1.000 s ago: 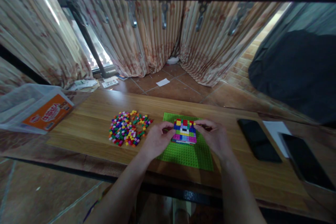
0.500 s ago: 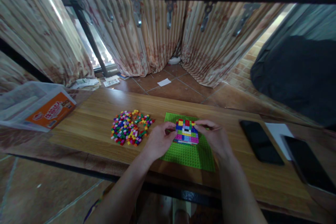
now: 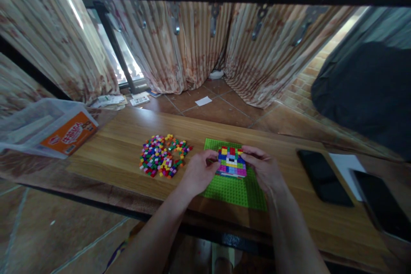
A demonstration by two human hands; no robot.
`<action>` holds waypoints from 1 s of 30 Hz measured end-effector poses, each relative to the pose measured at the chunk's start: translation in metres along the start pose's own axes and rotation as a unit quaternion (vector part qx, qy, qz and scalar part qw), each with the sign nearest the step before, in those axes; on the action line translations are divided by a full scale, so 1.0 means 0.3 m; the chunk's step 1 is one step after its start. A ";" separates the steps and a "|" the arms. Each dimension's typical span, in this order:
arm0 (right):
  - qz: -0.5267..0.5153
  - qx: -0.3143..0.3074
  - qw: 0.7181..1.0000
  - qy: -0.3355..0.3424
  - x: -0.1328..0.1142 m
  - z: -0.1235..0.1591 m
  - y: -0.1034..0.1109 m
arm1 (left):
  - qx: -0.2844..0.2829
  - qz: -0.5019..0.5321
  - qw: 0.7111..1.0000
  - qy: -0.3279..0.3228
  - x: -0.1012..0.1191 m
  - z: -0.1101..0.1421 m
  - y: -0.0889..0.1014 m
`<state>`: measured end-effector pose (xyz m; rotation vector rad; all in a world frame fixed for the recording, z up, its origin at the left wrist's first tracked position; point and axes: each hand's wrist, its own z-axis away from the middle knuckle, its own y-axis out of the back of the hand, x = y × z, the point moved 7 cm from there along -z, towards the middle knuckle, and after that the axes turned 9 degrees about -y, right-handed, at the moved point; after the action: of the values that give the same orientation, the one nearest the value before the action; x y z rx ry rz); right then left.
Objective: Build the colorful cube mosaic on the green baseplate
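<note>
A block built of small multicoloured toy bricks (image 3: 231,167) stands on a green studded baseplate (image 3: 231,195). A dark opening bordered by white shows near the middle of its upper face. My left hand (image 3: 197,173) grips the build's left side with thumb and forefinger. On the other side, my right hand (image 3: 265,169) has its thumb and fingertips closed at the upper right corner of the same build. Whether a loose brick is under the right fingertips is too small to tell. Left of the baseplate lies a spread pile of loose coloured bricks (image 3: 154,156).
Everything rests on a wooden table (image 3: 115,154). A clear plastic bin (image 3: 61,113) with an orange label stands at the far left. To the right lie a black phone (image 3: 324,177), a white paper sheet (image 3: 346,171) and another dark device (image 3: 382,203). A dark bar crosses overhead.
The whole view has shifted slightly, so everything appears a little farther right. Both hands stay at the brick build, with hardly any movement relative to it.
</note>
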<state>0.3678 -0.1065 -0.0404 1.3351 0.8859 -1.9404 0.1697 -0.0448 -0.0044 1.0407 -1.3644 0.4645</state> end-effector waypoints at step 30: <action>-0.026 0.104 0.994 0.019 -0.030 0.003 0.099 | 0.033 -0.457 0.883 0.102 -0.069 0.036 0.294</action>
<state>0.3935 -0.1238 -0.0371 1.4845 0.7602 -2.1004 0.0889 -0.0032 0.0040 1.5032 -0.5537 -0.0958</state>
